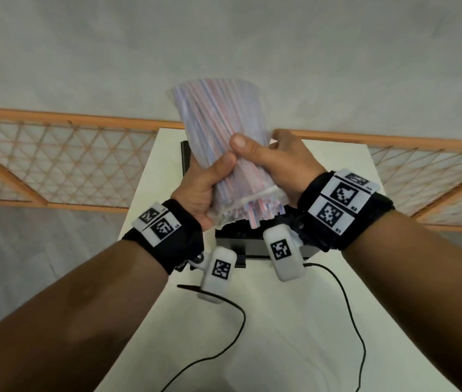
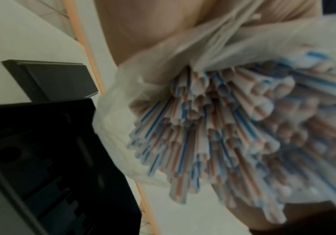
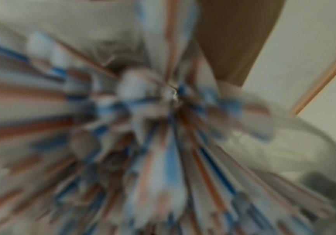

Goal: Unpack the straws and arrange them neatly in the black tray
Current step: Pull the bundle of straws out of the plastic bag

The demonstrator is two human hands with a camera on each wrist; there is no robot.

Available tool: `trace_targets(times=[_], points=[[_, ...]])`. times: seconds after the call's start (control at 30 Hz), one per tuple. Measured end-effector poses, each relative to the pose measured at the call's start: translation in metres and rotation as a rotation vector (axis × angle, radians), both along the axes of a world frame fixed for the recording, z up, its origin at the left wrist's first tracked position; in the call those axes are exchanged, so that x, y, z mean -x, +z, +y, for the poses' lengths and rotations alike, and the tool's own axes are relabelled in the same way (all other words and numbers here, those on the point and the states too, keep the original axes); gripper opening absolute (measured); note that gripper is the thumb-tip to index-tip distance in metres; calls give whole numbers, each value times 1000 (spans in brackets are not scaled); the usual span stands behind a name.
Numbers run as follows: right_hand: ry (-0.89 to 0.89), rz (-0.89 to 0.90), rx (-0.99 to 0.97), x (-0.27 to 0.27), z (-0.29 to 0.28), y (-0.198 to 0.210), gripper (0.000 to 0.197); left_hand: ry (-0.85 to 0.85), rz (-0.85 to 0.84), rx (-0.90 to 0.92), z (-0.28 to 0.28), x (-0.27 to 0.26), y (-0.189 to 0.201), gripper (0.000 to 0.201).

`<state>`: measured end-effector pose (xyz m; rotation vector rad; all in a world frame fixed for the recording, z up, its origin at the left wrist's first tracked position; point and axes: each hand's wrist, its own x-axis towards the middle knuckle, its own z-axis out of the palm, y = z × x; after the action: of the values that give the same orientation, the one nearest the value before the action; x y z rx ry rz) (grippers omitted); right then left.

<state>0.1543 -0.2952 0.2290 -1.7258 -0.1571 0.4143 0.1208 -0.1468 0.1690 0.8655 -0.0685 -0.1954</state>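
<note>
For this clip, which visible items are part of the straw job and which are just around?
Job: straws in their clear bag, gripped by left hand and right hand; black tray.
Not: white table, black cables, lattice railing.

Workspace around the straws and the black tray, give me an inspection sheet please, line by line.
Surface: white table, bare in front of the tray.
Job's things: bundle of striped straws in its clear plastic bag, held up above the black tray; straw ends stick out of the bag's open lower end; no straws seen in the tray.
Clutter: nothing seen.
Grippers: left hand and right hand both grip the bundle, fingers curled round it.
Cables: two black cables run from the wrist cameras across the table.
Surroundings: orange-framed lattice fence, grey floor.
</note>
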Motion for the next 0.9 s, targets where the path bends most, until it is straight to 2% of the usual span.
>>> trace_targets(times=[0.2, 0.33, 0.43, 0.6, 0.8, 0.9], points=[[237, 97, -140, -6, -21, -13, 54, 25, -79, -335, -3, -7, -3, 121], [170, 13, -61, -20, -31, -33, 80, 53, -98, -657, 6, -24, -15, 109], [130, -41, 0, -22, -34, -47, 77, 81, -99, -810, 10, -35, -30, 113], [99, -179, 75, -23, -36, -68, 81, 111, -76, -877, 11, -28, -54, 109], [84, -185, 152, -21, -38, -99, 91, 40, -38, -987, 19, -20, -71, 101], [90, -180, 191, -18, -41, -108, 91, 15, -39, -1054, 21, -18, -70, 108]])
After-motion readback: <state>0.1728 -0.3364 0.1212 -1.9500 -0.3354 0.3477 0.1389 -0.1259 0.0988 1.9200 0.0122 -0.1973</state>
